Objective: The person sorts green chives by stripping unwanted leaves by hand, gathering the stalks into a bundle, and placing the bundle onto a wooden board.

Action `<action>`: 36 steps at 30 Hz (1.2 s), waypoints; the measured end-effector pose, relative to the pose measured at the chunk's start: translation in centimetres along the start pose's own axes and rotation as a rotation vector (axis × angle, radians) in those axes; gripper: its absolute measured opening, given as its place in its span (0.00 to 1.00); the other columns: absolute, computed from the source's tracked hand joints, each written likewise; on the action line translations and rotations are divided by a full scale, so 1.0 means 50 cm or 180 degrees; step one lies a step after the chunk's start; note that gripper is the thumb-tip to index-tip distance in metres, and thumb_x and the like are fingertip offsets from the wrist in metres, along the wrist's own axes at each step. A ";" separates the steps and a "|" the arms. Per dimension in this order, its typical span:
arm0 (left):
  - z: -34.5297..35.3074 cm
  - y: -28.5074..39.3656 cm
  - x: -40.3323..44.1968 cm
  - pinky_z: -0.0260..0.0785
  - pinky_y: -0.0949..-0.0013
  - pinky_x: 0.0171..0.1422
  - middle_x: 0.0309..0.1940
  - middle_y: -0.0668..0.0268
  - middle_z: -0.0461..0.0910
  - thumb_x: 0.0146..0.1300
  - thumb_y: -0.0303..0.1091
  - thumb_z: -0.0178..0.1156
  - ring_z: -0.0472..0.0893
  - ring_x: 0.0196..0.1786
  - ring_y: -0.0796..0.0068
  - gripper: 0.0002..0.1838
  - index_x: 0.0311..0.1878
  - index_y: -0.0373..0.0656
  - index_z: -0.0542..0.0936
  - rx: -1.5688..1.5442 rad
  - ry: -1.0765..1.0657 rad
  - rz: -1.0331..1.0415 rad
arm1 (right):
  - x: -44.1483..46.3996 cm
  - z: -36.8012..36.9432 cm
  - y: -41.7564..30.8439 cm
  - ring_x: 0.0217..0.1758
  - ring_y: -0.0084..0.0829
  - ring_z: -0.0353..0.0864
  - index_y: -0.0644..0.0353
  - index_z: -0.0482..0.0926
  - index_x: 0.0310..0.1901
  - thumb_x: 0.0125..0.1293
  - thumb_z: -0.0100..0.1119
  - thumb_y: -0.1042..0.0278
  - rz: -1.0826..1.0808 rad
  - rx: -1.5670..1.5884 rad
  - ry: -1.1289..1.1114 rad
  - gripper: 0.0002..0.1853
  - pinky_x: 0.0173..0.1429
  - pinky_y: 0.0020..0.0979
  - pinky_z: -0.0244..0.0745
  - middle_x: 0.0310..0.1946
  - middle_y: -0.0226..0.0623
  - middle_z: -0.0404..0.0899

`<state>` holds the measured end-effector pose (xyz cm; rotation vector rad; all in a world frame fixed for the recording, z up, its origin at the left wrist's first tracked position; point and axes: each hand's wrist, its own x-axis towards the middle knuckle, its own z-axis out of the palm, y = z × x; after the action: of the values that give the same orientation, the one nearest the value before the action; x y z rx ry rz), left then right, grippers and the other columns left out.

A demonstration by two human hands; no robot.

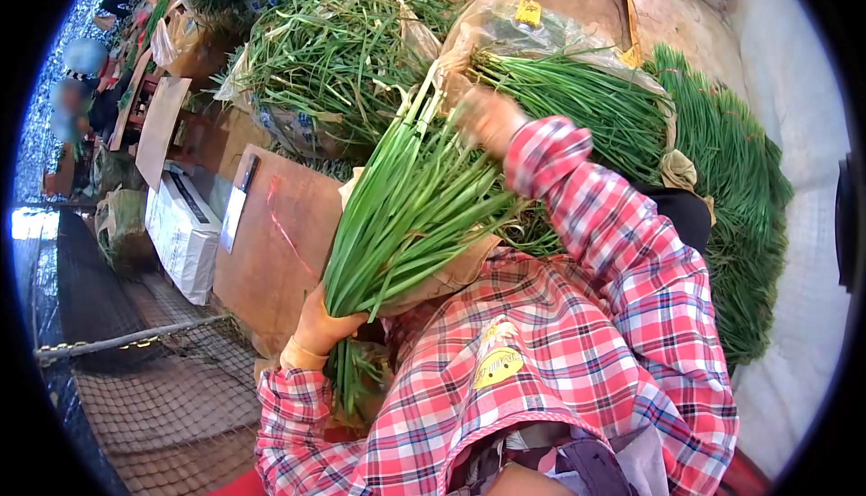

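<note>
I'm in a plaid top [577, 352], pinkish red, white, dark blue. Long left sleeve [293, 424] and right sleeve [631, 225] match, right cuff [546, 149] gathered. Yellow smiley print [498, 368] with lettering near top's pink-trimmed neckline [541, 416] edge. Dark purple layer [591, 467] shows inside neckline.

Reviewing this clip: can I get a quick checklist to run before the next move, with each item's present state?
1. Left hand closed around the green bunch: ok.
2. Right hand gripping stalks: cannot tell; it is blurred near the pale ends.
3. Leaves gathered neatly: not ok; some splay sideways.
4. Knife away from both hands: ok, on the board.
5. Red strip around the bunch: not ok, on the board.
</note>
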<state>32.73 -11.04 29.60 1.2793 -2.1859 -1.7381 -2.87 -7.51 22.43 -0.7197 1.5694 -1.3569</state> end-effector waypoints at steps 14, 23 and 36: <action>0.017 0.011 0.012 0.65 0.76 0.23 0.29 0.67 0.76 0.44 0.24 0.64 0.73 0.22 0.80 0.25 0.50 0.35 0.71 -0.0791 -0.0118 -0.0470 | -0.104 0.037 -0.108 0.64 0.39 0.64 0.56 0.73 0.55 0.56 0.54 0.40 -0.1056 -0.4355 -0.0833 0.31 0.68 0.45 0.51 0.54 0.39 0.73; 0.009 -0.003 0.010 0.66 0.76 0.24 0.30 0.66 0.76 0.42 0.25 0.66 0.73 0.22 0.80 0.29 0.52 0.37 0.70 -0.0827 -0.0268 -0.0606 | -0.076 0.165 -0.007 0.49 0.35 0.77 0.43 0.79 0.46 0.54 0.61 0.54 -0.1431 -0.2798 -0.2033 0.17 0.56 0.38 0.68 0.40 0.34 0.80; 0.002 -0.060 -0.004 0.66 0.73 0.20 0.21 0.60 0.77 0.45 0.21 0.60 0.75 0.16 0.71 0.14 0.39 0.32 0.74 -0.1089 -0.0393 -0.0899 | -0.033 -0.322 -0.078 0.13 0.12 0.60 0.55 0.74 0.38 0.60 0.57 0.64 -0.0798 0.2014 0.1278 0.07 0.14 0.16 0.58 0.21 0.22 0.69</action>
<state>34.45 -10.87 27.13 1.4755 -1.7176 -2.2294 -17.21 0.07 26.30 -0.2606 1.2392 -2.1473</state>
